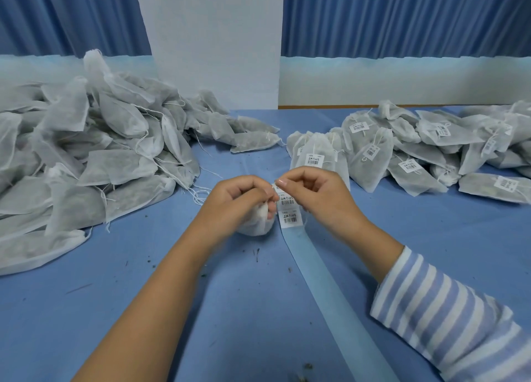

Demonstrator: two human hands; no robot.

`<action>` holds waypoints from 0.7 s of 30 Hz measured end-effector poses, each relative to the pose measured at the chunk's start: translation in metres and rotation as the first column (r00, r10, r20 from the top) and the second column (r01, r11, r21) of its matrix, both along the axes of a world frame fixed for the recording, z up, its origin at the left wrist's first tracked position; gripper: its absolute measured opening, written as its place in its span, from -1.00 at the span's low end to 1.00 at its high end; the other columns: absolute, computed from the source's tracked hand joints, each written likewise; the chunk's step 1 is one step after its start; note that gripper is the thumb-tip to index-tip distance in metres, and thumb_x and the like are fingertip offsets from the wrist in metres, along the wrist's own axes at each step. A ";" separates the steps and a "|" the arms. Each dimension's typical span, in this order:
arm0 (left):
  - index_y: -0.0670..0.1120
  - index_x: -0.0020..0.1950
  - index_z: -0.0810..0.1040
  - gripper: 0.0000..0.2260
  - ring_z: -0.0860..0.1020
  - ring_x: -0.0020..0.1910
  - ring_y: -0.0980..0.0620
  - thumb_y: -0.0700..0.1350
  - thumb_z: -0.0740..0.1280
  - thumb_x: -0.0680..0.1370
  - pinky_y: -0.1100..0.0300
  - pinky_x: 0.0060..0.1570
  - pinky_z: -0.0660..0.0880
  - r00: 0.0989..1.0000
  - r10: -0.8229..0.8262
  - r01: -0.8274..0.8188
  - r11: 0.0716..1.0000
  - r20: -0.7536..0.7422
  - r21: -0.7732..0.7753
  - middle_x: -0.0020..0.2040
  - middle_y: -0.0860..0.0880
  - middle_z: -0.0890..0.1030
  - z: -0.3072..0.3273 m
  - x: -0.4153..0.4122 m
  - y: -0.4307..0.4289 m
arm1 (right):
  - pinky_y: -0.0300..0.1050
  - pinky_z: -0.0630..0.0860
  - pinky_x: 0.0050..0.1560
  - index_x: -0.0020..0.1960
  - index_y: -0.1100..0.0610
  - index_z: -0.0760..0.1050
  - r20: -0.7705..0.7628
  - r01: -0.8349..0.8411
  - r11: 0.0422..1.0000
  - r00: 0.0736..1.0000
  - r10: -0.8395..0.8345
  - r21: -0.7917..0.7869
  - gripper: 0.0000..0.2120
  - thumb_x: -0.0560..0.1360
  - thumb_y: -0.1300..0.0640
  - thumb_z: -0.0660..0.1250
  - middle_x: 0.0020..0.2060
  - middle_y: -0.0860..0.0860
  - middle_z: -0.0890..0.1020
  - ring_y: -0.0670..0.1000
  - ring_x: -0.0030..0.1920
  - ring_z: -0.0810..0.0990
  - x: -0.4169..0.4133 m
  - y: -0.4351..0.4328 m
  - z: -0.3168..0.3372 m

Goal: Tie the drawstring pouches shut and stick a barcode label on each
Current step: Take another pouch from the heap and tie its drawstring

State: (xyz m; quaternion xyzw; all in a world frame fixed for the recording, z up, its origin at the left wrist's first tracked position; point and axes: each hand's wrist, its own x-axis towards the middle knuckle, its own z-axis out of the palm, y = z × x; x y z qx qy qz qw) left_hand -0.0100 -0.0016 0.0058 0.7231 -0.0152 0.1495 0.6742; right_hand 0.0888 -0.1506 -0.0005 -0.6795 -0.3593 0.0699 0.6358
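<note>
Both my hands meet over the middle of the tabletop [143, 309], fingers curled. My left hand [241, 197] grips the gathered neck of a white drawstring pouch [255, 227], which sits on the blue cloth just under my knuckles with its rounded bottom showing below my fingers. My right hand [313, 194] has thumb and forefinger pressed together in a pinch at the top end of the label strip [288, 209], just beside the pouch; a thin thread also hangs under that hand, and I cannot tell whether it is caught in the pinch too. Two barcode labels sit one above the other at the strip's top end, and below them the pale blue backing [339, 309] runs bare across the tabletop toward me and off to the lower right. My right forearm wears a blue and white striped sleeve [445, 309]; my left forearm is bare. To my left lies a big heap of unlabelled pouches [86, 157], loose strings trailing from it. To my right, well apart from that heap, lies a lower spread of labelled pouches [402, 154], each with a white barcode sticker. Small dark crumbs [257, 253] dot the cloth near me. Behind the tabletop stand a white panel [212, 36] and blue curtains [402, 16].
</note>
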 end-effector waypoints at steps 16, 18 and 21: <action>-0.01 -0.19 0.72 -0.79 0.42 -0.51 0.07 -0.12 0.30 0.53 0.27 -0.36 0.39 0.952 -0.008 0.091 0.962 -0.306 0.256 -0.36 -0.01 0.62 0.005 -0.007 0.008 | -0.20 0.41 -0.23 -0.11 0.05 0.67 0.706 0.325 0.944 0.682 -0.194 -0.055 -0.90 0.47 0.02 0.45 -0.27 -0.06 0.49 -0.13 -0.25 0.42 0.007 -0.007 -0.009; -0.04 -0.22 0.70 -0.77 0.41 -0.52 0.05 -0.17 0.29 0.56 0.33 -0.39 0.40 0.950 -0.063 0.124 0.975 -0.305 0.185 -0.41 -0.03 0.54 0.005 -0.007 0.006 | -0.28 0.37 -0.16 -0.09 0.04 0.68 0.635 0.264 0.960 0.758 -0.149 -0.089 -0.91 0.48 0.04 0.45 -0.23 -0.04 0.50 -0.11 -0.20 0.46 0.009 -0.006 -0.011; -0.07 -0.20 0.69 -0.72 0.41 -0.53 0.04 -0.24 0.25 0.60 0.35 -0.40 0.42 0.954 -0.084 0.115 0.989 -0.289 0.094 -0.40 -0.05 0.52 0.005 -0.006 0.005 | -0.43 0.30 -0.07 0.05 0.02 0.66 0.512 0.221 0.955 0.854 -0.092 -0.198 -0.86 0.49 0.11 0.45 -0.12 -0.06 0.51 -0.15 -0.08 0.48 0.008 -0.004 -0.016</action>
